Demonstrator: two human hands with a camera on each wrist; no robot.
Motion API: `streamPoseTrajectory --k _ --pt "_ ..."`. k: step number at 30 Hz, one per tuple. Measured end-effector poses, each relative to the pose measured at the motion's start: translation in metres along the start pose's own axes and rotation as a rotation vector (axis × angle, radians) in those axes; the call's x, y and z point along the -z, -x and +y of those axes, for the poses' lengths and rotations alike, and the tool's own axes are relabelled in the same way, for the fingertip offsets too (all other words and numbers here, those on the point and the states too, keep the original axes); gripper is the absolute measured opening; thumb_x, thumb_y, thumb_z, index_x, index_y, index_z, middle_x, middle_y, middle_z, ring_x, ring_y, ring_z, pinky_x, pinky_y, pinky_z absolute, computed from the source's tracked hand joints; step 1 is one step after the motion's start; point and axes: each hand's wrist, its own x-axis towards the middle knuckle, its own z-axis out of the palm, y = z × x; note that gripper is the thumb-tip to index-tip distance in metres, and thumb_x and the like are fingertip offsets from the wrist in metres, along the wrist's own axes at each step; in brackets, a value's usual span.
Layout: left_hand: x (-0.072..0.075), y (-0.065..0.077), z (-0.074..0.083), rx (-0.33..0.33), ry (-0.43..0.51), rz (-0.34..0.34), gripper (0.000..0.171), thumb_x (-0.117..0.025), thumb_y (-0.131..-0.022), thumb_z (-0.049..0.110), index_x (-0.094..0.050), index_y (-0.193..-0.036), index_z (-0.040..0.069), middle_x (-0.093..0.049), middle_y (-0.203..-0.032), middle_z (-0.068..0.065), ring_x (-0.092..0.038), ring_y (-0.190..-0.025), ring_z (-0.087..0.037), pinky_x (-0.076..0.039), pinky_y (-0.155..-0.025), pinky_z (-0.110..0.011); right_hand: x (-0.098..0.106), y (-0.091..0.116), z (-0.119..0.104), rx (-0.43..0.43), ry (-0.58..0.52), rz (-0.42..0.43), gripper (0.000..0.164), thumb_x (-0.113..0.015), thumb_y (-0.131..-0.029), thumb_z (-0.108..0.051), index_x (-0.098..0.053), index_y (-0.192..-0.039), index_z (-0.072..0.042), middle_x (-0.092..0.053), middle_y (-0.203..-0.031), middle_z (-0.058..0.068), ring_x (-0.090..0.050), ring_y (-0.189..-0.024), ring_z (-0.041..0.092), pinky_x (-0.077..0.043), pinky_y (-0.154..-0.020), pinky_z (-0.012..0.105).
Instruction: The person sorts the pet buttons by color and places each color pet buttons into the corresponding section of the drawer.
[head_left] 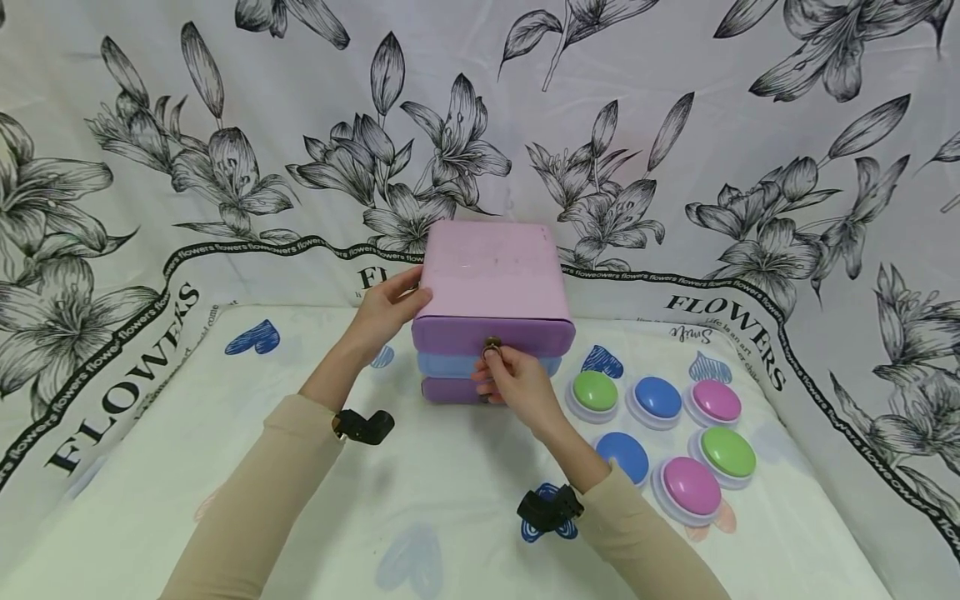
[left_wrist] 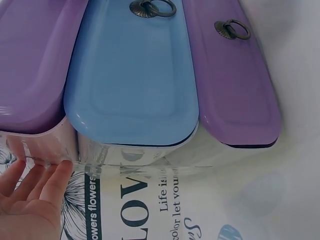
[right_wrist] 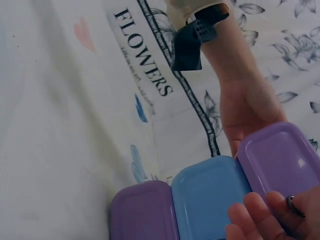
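Note:
A small chest of drawers point(head_left: 491, 267) with a pink top stands at the back of the table. Its front has a purple top drawer point(head_left: 448, 335), a blue middle drawer point(left_wrist: 132, 80) and a purple bottom drawer point(left_wrist: 237, 90). My left hand point(head_left: 386, 304) rests against the chest's left side near the top; in the left wrist view its extended fingers point(left_wrist: 55, 185) touch the pink wall. My right hand point(head_left: 521, 387) pinches the top drawer's ring pull point(right_wrist: 295, 206) between thumb and index finger, the other fingers loosely bent. That drawer looks closed or nearly so.
To the right of the chest sit several round domed buttons on white bases, among them a green one point(head_left: 595, 390), a blue one point(head_left: 657, 397) and a pink one point(head_left: 692, 485). A flower-printed cloth point(head_left: 480, 50) hangs behind the white-covered table point(head_left: 337, 517).

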Motion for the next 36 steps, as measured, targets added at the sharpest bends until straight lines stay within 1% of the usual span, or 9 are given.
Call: streamPoseTrajectory --k 8,10,13,14,17,21,26,30,36 --pt "0.004 -0.011 -0.018 -0.006 0.002 -0.004 0.062 -0.058 -0.091 0.028 -0.031 -0.145 0.013 -0.033 -0.147 -0.005 -0.035 -0.133 -0.02 -0.04 -0.104 -0.033 0.002 0.007 0.008 0.084 0.079 -0.053 0.033 -0.045 -0.097 -0.034 -0.063 -0.1 -0.006 -0.069 -0.089 0.006 -0.067 -0.076 0.015 -0.057 -0.064 0.03" --pt "0.004 -0.012 -0.019 -0.01 -0.005 -0.004 0.062 -0.058 -0.091 0.029 -0.03 -0.145 0.014 -0.033 -0.147 -0.005 -0.035 -0.133 -0.02 -0.04 -0.104 -0.034 0.003 0.01 0.009 0.094 0.088 -0.064 0.031 -0.045 -0.098 -0.032 -0.063 -0.1 -0.008 -0.069 -0.088 0.005 -0.067 -0.076 0.015 -0.057 -0.063 0.029" --pt "0.004 -0.012 -0.02 -0.02 -0.003 -0.007 0.061 -0.058 -0.091 0.03 -0.031 -0.144 0.014 -0.034 -0.147 -0.005 -0.037 -0.132 -0.02 -0.041 -0.103 -0.034 0.003 0.014 0.009 0.105 0.098 -0.078 0.027 -0.045 -0.098 -0.03 -0.062 -0.1 -0.009 -0.068 -0.087 0.004 -0.067 -0.078 0.02 -0.057 -0.062 0.028" --pt "0.004 -0.012 -0.02 -0.022 -0.002 -0.008 0.061 -0.058 -0.091 0.03 -0.032 -0.144 0.014 -0.035 -0.146 -0.005 -0.037 -0.132 -0.02 -0.041 -0.103 -0.034 0.003 0.015 0.009 0.103 0.1 -0.077 0.027 -0.045 -0.098 -0.028 -0.062 -0.1 -0.008 -0.068 -0.087 0.005 -0.067 -0.079 0.022 -0.057 -0.062 0.029" --pt "0.003 -0.006 -0.011 -0.019 0.008 -0.016 0.06 -0.057 -0.092 0.025 -0.031 -0.144 0.01 -0.035 -0.145 -0.008 -0.037 -0.132 -0.022 -0.041 -0.104 -0.035 0.003 0.019 0.009 0.106 0.096 -0.083 0.028 -0.046 -0.098 -0.028 -0.063 -0.101 -0.006 -0.068 -0.088 0.006 -0.066 -0.079 0.022 -0.057 -0.062 0.029" --pt "0.001 0.002 0.002 -0.005 0.0 -0.02 0.059 -0.055 -0.093 0.021 -0.03 -0.144 0.005 -0.034 -0.146 -0.012 -0.035 -0.133 -0.025 -0.039 -0.105 -0.037 0.004 0.025 0.009 0.112 0.109 -0.1 0.028 -0.045 -0.098 -0.029 -0.063 -0.102 -0.007 -0.068 -0.088 0.005 -0.066 -0.078 0.019 -0.057 -0.063 0.028" --pt "0.001 0.002 0.003 0.001 -0.01 -0.019 0.059 -0.054 -0.093 0.021 -0.029 -0.144 0.005 -0.034 -0.146 -0.012 -0.034 -0.133 -0.026 -0.039 -0.105 -0.037 0.005 0.031 0.012 0.117 0.119 -0.13 0.029 -0.043 -0.098 -0.031 -0.062 -0.103 -0.009 -0.068 -0.091 0.006 -0.065 -0.08 0.021 -0.058 -0.065 0.029" --pt "0.001 0.002 0.002 0.005 -0.008 -0.021 0.059 -0.055 -0.093 0.021 -0.029 -0.144 0.005 -0.034 -0.146 -0.012 -0.034 -0.133 -0.027 -0.038 -0.105 -0.039 0.004 0.037 0.014 0.13 0.122 -0.141 0.032 -0.042 -0.099 -0.032 -0.062 -0.103 -0.007 -0.068 -0.091 0.007 -0.064 -0.078 0.017 -0.058 -0.063 0.029" --pt "0.002 0.0 0.002 0.014 -0.007 -0.016 0.06 -0.056 -0.092 0.021 -0.03 -0.144 0.007 -0.033 -0.147 -0.011 -0.034 -0.133 -0.027 -0.038 -0.106 -0.04 0.004 0.045 0.017 0.142 0.141 -0.161 0.032 -0.042 -0.099 -0.031 -0.062 -0.103 -0.007 -0.067 -0.09 0.005 -0.063 -0.076 0.014 -0.057 -0.062 0.028"
